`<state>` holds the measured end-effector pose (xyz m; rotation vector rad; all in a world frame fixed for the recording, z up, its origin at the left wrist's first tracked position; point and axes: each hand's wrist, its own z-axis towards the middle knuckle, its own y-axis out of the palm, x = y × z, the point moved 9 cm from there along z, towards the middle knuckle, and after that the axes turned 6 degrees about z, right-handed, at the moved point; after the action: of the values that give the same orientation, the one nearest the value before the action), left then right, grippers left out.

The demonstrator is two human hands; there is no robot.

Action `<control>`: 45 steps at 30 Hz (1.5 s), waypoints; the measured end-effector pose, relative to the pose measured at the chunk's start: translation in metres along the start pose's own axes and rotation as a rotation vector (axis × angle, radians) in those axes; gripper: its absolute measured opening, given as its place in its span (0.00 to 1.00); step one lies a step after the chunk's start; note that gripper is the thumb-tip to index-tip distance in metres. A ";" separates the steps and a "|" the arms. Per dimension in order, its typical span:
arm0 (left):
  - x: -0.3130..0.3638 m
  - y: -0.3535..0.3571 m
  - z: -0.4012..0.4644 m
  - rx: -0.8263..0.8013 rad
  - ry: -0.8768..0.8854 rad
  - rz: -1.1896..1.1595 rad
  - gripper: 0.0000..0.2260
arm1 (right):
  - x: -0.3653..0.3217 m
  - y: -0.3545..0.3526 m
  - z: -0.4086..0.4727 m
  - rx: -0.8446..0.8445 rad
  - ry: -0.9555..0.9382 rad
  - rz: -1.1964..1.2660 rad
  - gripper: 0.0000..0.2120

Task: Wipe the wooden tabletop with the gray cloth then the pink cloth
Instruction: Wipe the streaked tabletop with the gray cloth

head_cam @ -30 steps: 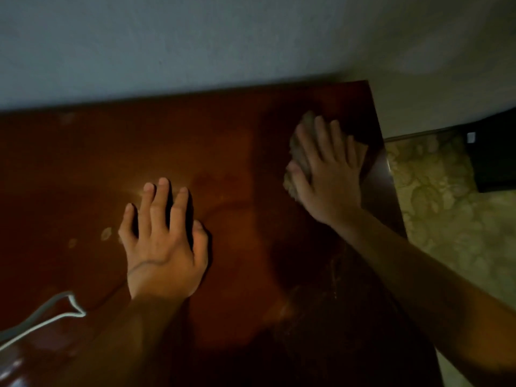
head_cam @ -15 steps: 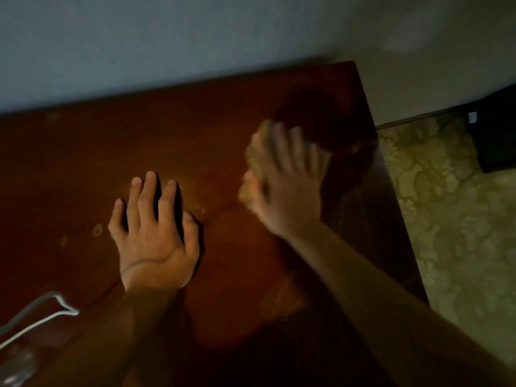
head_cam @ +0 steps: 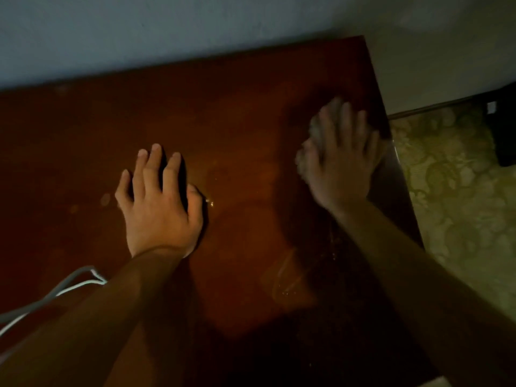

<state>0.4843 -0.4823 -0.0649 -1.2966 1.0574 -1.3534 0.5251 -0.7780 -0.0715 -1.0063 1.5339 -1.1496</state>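
The person leans over the wooden tabletop [head_cam: 237, 113], which stands against the pale wall [head_cam: 167, 29]. The right hand [head_cam: 340, 163] lies flat with fingers spread on the gray cloth [head_cam: 317, 129], pressing it onto the tabletop near the right edge; the hand is blurred. The cloth shows only beside the thumb and index finger. The left hand [head_cam: 159, 202] rests palm down on the tabletop, nearer its middle, fingers spread and holding nothing. A white cord [head_cam: 55, 291] lies on the tabletop beside the left forearm. Beyond the right edge is a patterned floor [head_cam: 460, 205].
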 end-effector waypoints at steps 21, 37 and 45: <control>0.002 -0.002 -0.001 0.035 0.013 0.032 0.23 | -0.083 0.034 -0.111 -0.075 -0.359 0.053 0.29; 0.001 -0.002 -0.001 0.050 0.017 0.012 0.23 | -0.023 0.024 -0.109 -0.014 -0.153 -0.010 0.31; 0.016 -0.008 -0.005 -0.045 0.120 -0.017 0.23 | 0.056 0.003 -0.060 -0.020 -0.121 -0.001 0.32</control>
<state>0.4791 -0.4966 -0.0547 -1.2720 1.1669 -1.4423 0.4541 -0.8185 -0.0780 -1.0704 1.4516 -1.0567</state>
